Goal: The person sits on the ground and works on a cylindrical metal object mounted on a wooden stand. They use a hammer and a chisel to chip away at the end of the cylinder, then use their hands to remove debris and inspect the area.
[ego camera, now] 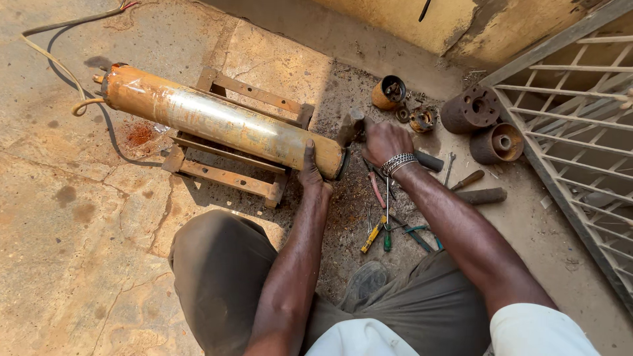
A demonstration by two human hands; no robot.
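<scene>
A long rusty metal cylinder [211, 122] lies across a low rusty metal frame [237, 178] on the concrete floor. My left hand [310, 168] rests on the cylinder's near end, fingers wrapped against its side. My right hand [384, 142], with a metal bracelet at the wrist, grips the handle of a hammer [349, 126] whose head sits against the cylinder's end face. The end face itself is mostly hidden by the hammer and my hands.
Rusty round parts [469, 109] and a second one [498, 143] lie by a metal grille [580, 132]. A small rusty cup [388, 92], screwdrivers [373, 234], pliers and a metal bar [481, 196] are scattered on the ground. A cable [59, 66] trails from the cylinder's far end.
</scene>
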